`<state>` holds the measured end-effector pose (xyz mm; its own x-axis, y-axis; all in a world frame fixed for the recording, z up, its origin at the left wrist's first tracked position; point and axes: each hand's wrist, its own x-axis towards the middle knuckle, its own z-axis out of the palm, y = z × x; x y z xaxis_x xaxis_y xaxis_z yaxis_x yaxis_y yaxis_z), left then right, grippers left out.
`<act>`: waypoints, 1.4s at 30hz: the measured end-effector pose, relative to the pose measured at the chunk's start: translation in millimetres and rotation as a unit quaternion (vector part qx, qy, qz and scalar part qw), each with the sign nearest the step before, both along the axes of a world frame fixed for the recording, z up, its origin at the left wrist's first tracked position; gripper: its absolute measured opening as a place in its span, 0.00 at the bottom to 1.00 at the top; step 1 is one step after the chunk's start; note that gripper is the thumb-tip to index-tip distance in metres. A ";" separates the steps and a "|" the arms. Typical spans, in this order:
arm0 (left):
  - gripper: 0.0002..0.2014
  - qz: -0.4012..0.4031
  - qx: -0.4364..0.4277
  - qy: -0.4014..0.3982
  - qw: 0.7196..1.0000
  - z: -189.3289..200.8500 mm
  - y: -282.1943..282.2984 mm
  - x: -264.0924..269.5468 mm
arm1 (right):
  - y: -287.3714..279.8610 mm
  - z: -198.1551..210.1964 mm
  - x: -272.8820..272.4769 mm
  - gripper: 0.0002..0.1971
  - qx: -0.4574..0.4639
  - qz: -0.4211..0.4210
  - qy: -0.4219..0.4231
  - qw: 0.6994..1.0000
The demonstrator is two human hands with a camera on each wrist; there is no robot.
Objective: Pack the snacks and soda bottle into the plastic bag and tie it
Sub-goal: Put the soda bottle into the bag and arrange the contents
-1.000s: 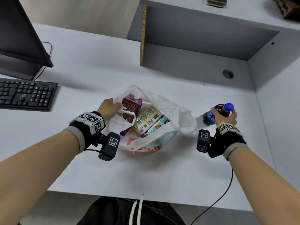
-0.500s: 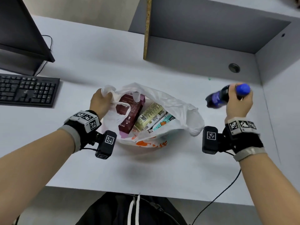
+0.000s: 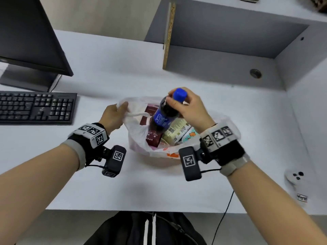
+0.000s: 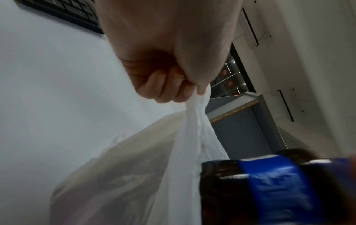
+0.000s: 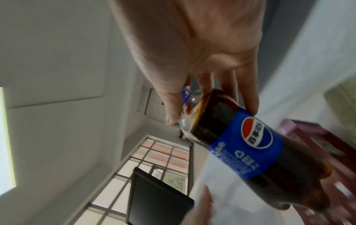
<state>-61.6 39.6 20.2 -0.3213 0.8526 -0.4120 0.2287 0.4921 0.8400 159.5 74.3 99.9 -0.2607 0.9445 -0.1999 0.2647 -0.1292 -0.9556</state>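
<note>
1. White desk, black keyboard and monitor far left, grey shelf unit behind.
2. Left hand pinches a handle of the white plastic bag, holding the mouth open.
3. Right hand grips the Pepsi bottle at the neck, base tilted down into the bag.
4. Snacks already inside: maroon box, cream packet (others partly hidden).
5. Step: loading the bottle. Next: lower it beside the box, release, then gather both handles to tie.

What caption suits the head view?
Right hand lowers a soda bottle into the bag held open by the left hand.
</note>
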 end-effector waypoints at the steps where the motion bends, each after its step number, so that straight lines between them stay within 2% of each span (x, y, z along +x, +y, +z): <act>1: 0.23 -0.008 -0.007 -0.005 1.000 1.6 -2.5 -3.7 | -0.5 -14.4 -10.7 0.07 -0.016 -0.012 -0.001 1.000; 4: 0.25 -0.026 -0.013 -0.007 1.000 3.2 -7.5 -10.0 | 4.4 -44.3 -36.5 0.09 -0.050 -0.042 0.001 0.998; 8: 0.25 -0.068 0.009 0.013 0.998 6.4 -11.2 -12.9 | 12.5 -66.4 -67.9 0.11 -0.058 -0.026 0.008 0.998; 12: 0.22 -0.090 0.049 -0.011 0.995 9.3 -6.8 -14.9 | 18.5 -77.6 -89.7 0.16 -0.079 0.075 -0.049 0.993; 14: 0.19 -0.082 0.064 -0.007 0.995 8.9 -2.2 -19.7 | 22.2 -80.7 -93.0 0.12 -0.098 0.130 -0.073 0.984; 17: 0.19 -0.080 0.078 -0.015 0.994 8.3 2.7 -27.2 | 28.2 -85.5 -95.8 0.06 -0.133 0.176 -0.064 0.973; 18: 0.18 -0.076 0.080 -0.020 0.994 7.0 4.1 -28.7 | 29.9 -90.1 -97.7 0.05 -0.124 0.189 -0.077 0.971; 20: 0.15 -0.057 0.086 -0.026 0.994 6.1 4.8 -29.0 | 29.2 -101.5 -101.0 0.05 -0.068 0.207 -0.160 0.963; 22: 0.14 -0.044 0.089 -0.029 0.995 3.8 6.1 -28.5 | 22.1 -112.6 -104.4 0.14 -0.003 0.187 -0.232 0.955; 24: 0.16 -0.041 0.086 -0.031 0.995 1.7 6.8 -29.7 | 14.9 -119.9 -108.3 0.20 0.032 0.152 -0.253 0.955; 26: 0.19 -0.042 0.083 -0.026 0.995 0.4 8.2 -31.0 | 14.9 -124.3 -110.4 0.22 0.042 0.125 -0.263 0.956; 30: 0.17 -0.036 0.081 -0.023 0.996 -0.9 11.6 -31.7 | 25.0 -126.6 -112.6 0.23 0.068 0.109 -0.322 0.938; 33: 0.16 -0.016 0.075 -0.018 0.997 -2.8 13.3 -33.5 | 31.9 -125.8 -104.7 0.25 0.089 0.094 -0.396 0.909; 36: 0.15 -0.014 0.066 -0.011 0.998 -1.4 14.5 -32.3 | 32.5 -128.8 -88.2 0.27 0.096 0.134 -0.466 0.869; 38: 0.16 -0.022 0.055 -0.013 0.998 -0.4 16.2 -32.8 | 28.6 -131.7 -76.7 0.28 0.103 0.125 -0.453 0.877; 40: 0.19 -0.021 0.039 -0.013 0.999 -0.9 16.1 -36.2 | 24.2 -133.5 -65.3 0.28 0.092 0.086 -0.418 0.900; 42: 0.18 -0.024 0.018 -0.001 1.000 -3.4 15.5 -40.2 | 21.3 -130.9 -51.9 0.24 0.065 0.035 -0.387 0.919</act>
<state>-101.8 55.0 16.8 -0.2786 0.8814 -0.3814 0.2497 0.4499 0.8574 107.6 95.6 -31.0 -0.1490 0.9597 -0.2384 0.8747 0.0155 -0.4844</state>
